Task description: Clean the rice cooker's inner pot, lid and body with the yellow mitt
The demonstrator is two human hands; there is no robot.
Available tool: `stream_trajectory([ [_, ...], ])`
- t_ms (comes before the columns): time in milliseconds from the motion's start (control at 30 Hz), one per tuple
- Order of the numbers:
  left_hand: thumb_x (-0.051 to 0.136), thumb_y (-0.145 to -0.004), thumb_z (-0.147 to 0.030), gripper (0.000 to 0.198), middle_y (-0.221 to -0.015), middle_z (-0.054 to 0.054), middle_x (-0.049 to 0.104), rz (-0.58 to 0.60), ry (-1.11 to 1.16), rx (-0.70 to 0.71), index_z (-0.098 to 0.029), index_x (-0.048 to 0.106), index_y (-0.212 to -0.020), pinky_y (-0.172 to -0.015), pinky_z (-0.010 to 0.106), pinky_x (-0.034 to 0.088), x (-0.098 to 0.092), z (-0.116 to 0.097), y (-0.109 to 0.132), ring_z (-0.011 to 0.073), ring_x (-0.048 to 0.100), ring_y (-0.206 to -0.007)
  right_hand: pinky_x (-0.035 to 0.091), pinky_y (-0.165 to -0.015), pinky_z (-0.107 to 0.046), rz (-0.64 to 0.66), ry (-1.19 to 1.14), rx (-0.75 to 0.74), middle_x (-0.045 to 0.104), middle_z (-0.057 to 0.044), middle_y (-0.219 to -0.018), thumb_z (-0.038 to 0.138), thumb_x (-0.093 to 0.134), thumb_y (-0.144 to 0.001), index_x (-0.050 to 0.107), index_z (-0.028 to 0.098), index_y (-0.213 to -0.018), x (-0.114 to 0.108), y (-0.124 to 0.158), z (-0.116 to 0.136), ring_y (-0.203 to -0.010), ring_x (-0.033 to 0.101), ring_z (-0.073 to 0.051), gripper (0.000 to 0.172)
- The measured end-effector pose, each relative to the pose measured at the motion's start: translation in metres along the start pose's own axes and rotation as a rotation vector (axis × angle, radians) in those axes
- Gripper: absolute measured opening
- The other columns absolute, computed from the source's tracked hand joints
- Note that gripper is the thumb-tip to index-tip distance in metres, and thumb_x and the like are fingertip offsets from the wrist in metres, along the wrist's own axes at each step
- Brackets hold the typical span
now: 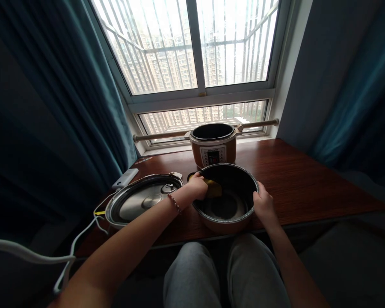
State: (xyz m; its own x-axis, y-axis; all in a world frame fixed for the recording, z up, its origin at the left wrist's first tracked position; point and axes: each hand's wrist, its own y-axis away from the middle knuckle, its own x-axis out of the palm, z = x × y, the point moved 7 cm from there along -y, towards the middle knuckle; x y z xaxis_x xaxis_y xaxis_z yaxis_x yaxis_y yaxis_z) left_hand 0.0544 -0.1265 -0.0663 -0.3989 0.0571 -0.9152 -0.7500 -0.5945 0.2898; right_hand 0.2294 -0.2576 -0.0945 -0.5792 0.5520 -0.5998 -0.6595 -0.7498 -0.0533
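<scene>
A dark-lined inner pot [224, 220] stands at the front edge of the table, its opening tilted toward me. My left hand [198, 186] is closed on a yellow cloth [213, 188] at the left inner wall of the pot. On the right, my right hand [263, 200] grips the pot's rim, thumb near the top edge and fingers against the outside. Behind the pot sits the brown and white electric pressure cooker body [213, 147], open at the top. Left of the pot lies its metal lid [143, 206], inner side up, partly behind my left forearm.
The reddish-brown wooden table [295, 179] reaches to a barred window [167, 55]. A white power strip [125, 178] with a white cable [80, 239] lies at its left edge. Blue curtains [83, 77] hang at the sides. My knees [192, 273] are below the front edge.
</scene>
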Motion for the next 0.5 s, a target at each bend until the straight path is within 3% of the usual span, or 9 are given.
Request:
stream_trajectory([
  [133, 0.063, -0.059, -0.017, 0.003, -0.067, 0.007, 0.068, 0.063, 0.115, -0.072, -0.017, 0.065, -0.058, -0.084, 0.04, 0.039, -0.015, -0.003, 0.023, 0.0223, 0.06, -0.071, 0.042, -0.089, -0.033, -0.005, -0.016, 0.005, 0.06, -0.014, -0.118, 0.023, 0.032, -0.083, 0.042, 0.014, -0.133, 0.0, 0.002, 0.0, -0.109, 0.056, -0.027, 0.052],
  [300, 0.051, -0.067, -0.02, 0.02, -0.073, 0.012, 0.07, 0.049, 0.305, -0.186, -0.016, 0.07, -0.073, -0.065, 0.032, 0.045, -0.031, -0.012, 0.055, 0.023, 0.063, -0.065, 0.043, -0.089, -0.032, -0.026, -0.035, -0.021, 0.061, -0.013, -0.116, 0.024, 0.032, -0.082, 0.046, 0.012, -0.13, -0.002, 0.003, 0.004, -0.109, 0.056, -0.026, 0.051],
  [400, 0.048, -0.071, -0.025, 0.025, -0.077, 0.012, 0.071, 0.027, 0.395, -0.222, -0.017, 0.071, -0.076, -0.056, 0.028, 0.043, -0.031, -0.03, 0.064, 0.0233, 0.064, -0.065, 0.043, -0.088, -0.031, -0.043, -0.027, -0.029, 0.061, -0.012, -0.116, 0.024, 0.032, -0.081, 0.048, 0.014, -0.128, -0.004, 0.004, 0.006, -0.108, 0.056, -0.025, 0.051],
  [500, 0.043, -0.077, -0.03, 0.03, -0.082, 0.013, 0.071, -0.021, 0.46, -0.181, -0.018, 0.07, -0.078, -0.058, 0.029, 0.044, -0.031, -0.056, 0.065, 0.0254, 0.066, -0.072, 0.044, -0.086, -0.031, -0.055, -0.015, -0.029, 0.063, -0.01, -0.112, 0.023, 0.034, -0.081, 0.049, 0.016, -0.128, -0.004, 0.006, 0.007, -0.104, 0.058, -0.024, 0.05],
])
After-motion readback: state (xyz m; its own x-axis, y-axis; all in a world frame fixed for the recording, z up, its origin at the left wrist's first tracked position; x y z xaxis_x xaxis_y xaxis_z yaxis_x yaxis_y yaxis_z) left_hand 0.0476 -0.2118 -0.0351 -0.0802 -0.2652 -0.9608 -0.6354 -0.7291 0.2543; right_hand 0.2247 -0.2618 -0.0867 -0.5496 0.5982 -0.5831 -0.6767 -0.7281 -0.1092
